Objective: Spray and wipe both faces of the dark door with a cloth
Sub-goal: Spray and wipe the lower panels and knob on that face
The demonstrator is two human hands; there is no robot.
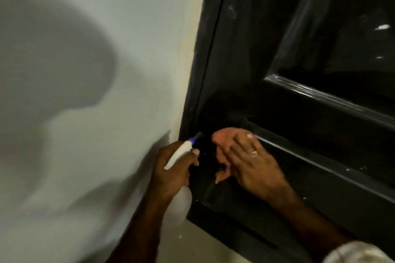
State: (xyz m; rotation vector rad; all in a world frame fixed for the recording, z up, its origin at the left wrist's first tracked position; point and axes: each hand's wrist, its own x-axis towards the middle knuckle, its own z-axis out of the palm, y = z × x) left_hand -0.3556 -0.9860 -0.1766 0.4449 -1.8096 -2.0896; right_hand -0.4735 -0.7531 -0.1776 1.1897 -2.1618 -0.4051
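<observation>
Left hand (171, 168) grips the sprayer (181, 153), nozzle close to the door (245, 70) at its lower left corner. Right hand (252, 166) presses the cloth (222, 141) flat there. Recommend short sprays and overlapping strokes into the panel grooves.

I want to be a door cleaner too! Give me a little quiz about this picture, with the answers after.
1. True or false: the left hand holds the spray bottle.
2. What does the right hand press against the dark door?
A. a sponge
B. a pinkish cloth
C. a brush
3. Fill in: the bottle's nozzle tip is ____ in colour.

Key
1. True; its fingers curl round the bottle's neck.
2. B; the cloth lies under the fingers, low on the door near the pale wall.
3. Blue.
</observation>
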